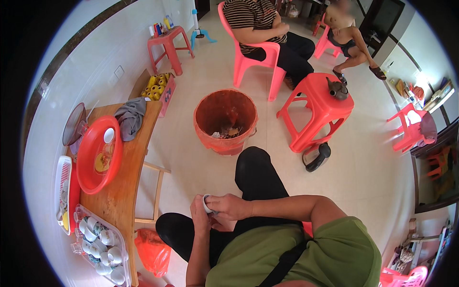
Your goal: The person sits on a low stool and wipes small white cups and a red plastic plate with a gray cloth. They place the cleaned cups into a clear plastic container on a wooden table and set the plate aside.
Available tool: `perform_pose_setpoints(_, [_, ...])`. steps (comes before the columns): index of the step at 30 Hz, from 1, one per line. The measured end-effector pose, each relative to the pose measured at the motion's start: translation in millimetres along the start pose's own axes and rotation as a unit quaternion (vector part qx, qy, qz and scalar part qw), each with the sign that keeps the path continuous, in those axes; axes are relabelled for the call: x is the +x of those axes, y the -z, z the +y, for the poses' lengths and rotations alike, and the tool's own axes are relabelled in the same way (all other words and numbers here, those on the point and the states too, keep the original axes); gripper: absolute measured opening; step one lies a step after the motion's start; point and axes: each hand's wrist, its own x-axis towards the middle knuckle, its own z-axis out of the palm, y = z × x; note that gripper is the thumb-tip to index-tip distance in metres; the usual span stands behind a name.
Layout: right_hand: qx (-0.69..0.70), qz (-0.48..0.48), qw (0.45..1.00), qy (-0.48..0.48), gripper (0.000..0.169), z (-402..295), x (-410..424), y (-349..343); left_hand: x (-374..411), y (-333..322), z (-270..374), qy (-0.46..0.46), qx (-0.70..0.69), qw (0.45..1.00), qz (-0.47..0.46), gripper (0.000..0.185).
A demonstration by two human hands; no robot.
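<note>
A small white cup (207,203) is held tilted above my lap, its rim facing up and to the left. My left hand (199,214) wraps around its outer side. The fingers of my right hand (231,207) reach into the mouth of the cup and grip it. A bit of something grey, perhaps cloth, shows under the right fingers; most of it is hidden. To the left, a wooden table (138,172) carries a red plastic basin (116,161) with a white cup (109,135) and a clear glass inside. A clear tray (123,238) there holds several white cups (104,247).
A grey cloth (131,116) lies at the table's far end. A red bucket (226,143) with rubbish stands ahead. Right of it, a red stool (315,89) bears a dark teapot (337,89). Two people sit beyond on pink chairs. A red plastic bag (152,251) hangs beside the table.
</note>
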Motion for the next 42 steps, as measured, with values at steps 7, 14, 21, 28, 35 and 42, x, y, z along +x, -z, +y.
perform_pose_setpoints(7, [0.532, 0.01, 0.758, -0.377, 0.026, -40.6, 19.6, 17.1, -9.7, -0.3, 23.3, -0.181, 0.203, 0.961, 0.045, 0.041])
perform_pose_setpoints(14, [-0.155, -0.036, 0.986, 0.056, 0.028, -11.1, -11.2, 11.4, -12.8, -2.0, 19.0, 0.133, -0.017, 0.99, -0.042, 0.041])
perform_pose_setpoints(21, [0.078, 0.076, 0.988, -0.113, 0.019, -7.0, 0.5, 9.8, -2.8, -2.0, 15.5, 0.151, -0.074, 0.982, -0.087, 0.04])
perform_pose_setpoints(28, [0.016, 0.066, 0.994, -0.08, 0.023, -15.8, -0.4, 0.3, -7.0, -6.6, 18.9, 0.082, -0.069, 0.993, 0.043, 0.029])
perform_pose_setpoints(35, [0.022, 0.023, 0.999, 0.022, 0.025, 18.7, -14.3, -2.2, 1.0, 20.1, -13.2, 0.255, -0.151, 0.946, -0.13, 0.031])
perform_pose_setpoints(42, [0.202, 0.057, 0.954, -0.212, 0.026, -11.2, -0.3, 5.3, 4.1, -1.9, 0.9, 0.02, 0.046, 0.999, -0.016, 0.03])
